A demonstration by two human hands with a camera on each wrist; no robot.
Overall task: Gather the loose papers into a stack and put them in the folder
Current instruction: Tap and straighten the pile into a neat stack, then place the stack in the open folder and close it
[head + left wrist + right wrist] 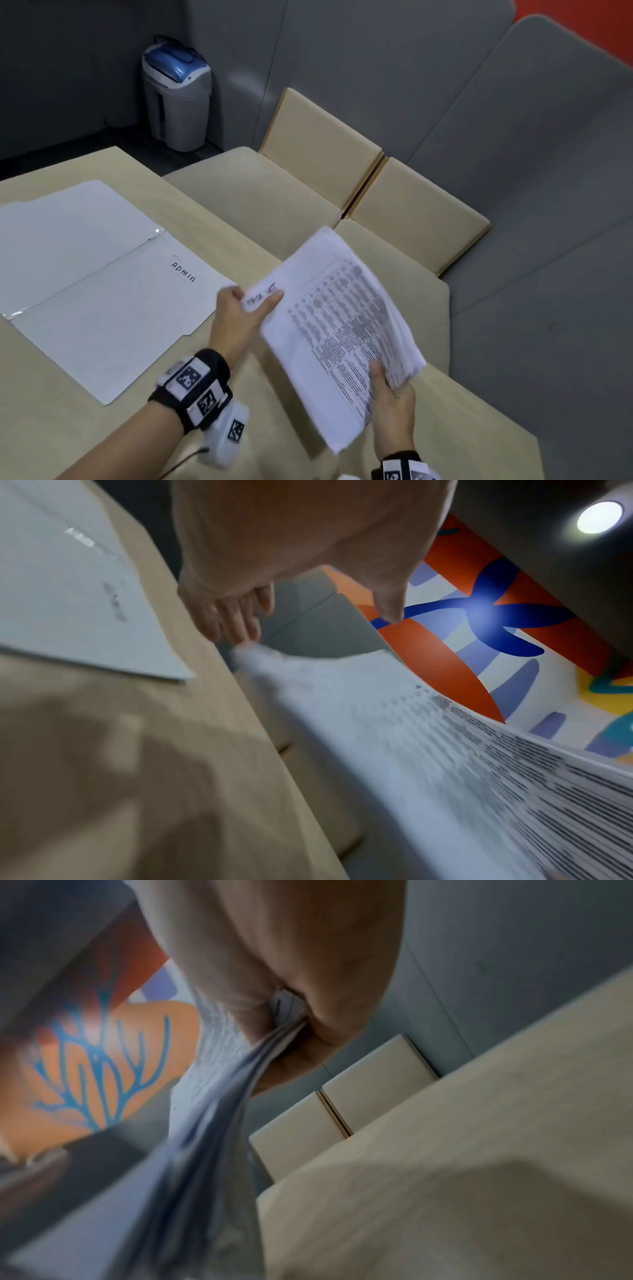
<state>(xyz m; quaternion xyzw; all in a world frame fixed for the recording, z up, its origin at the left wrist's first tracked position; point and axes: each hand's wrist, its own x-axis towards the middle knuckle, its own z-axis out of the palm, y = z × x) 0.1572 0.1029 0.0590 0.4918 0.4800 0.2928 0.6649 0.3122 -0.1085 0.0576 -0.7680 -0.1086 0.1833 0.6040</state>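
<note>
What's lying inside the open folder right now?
Nothing visible: the open folder shows only bare white panels and the word ADMIN. The paper stack is held above the table by the left hand and right hand.

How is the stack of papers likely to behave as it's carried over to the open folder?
The stack of papers will probably flop: it already curves between the left hand and right hand. Its edges look fanned and uneven in the right wrist view, so sheets may slip apart. Over the folder, both hands should likely keep holding it.
</note>
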